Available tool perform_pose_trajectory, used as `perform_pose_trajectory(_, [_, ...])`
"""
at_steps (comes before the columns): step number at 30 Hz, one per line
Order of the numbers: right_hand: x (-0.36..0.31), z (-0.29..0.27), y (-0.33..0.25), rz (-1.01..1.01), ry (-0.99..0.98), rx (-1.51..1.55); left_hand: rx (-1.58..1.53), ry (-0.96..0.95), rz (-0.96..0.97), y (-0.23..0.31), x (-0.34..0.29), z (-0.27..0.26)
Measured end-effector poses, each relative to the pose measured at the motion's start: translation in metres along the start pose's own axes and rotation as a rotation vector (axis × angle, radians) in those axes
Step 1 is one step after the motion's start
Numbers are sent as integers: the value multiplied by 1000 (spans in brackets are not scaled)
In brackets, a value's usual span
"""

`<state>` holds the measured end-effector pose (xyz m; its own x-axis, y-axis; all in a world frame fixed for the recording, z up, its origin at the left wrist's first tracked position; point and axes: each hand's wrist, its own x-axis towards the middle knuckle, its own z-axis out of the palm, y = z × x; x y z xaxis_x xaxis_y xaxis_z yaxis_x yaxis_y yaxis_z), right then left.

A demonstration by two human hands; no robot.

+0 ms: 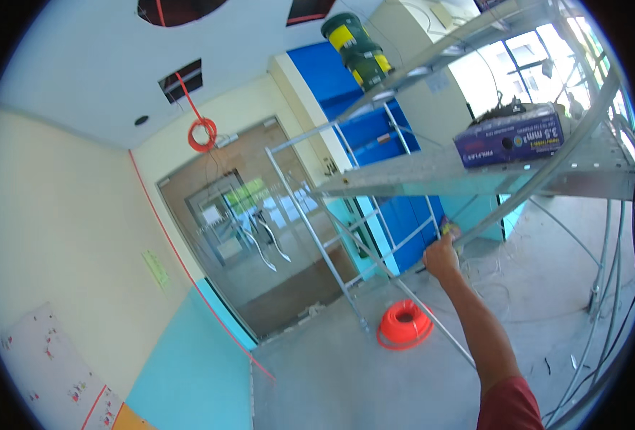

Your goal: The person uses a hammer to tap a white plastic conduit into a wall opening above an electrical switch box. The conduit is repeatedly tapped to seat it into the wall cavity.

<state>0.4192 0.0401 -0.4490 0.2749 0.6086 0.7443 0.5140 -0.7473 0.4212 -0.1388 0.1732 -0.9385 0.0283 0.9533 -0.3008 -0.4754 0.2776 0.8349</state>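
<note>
My right hand (442, 259) reaches out from the lower right, its arm in a dark red sleeve. The fingers are closed beside the lower end of a curved metal scaffold tube (525, 192). A small yellow and reddish thing (449, 228) shows just above the fingers; its kind is too small to tell, and whether the hand grips it or the tube is unclear. Above the hand runs the scaffold's metal plank (403, 175), bearing a purple cardboard box (511, 137) with dark stuff on top. My left hand is out of view.
A coil of orange tubing (405, 326) lies on the grey floor below the scaffold frame (310, 222). Another orange coil (202, 135) hangs from a ceiling opening. Stacked green buckets (358, 50) stand higher up. Glass doors (238, 229) are at the back; loose cables lie at right.
</note>
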Motion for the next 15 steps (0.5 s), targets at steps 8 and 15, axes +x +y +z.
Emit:
perform_pose_trajectory(8, [3, -78, 71, -261, -249, 212, -29, 69, 39, -30, 40, -28])
perform_pose_trajectory(15, [135, -396, 143, -185, 515, 258, -322, 194, -152, -19, 21, -9])
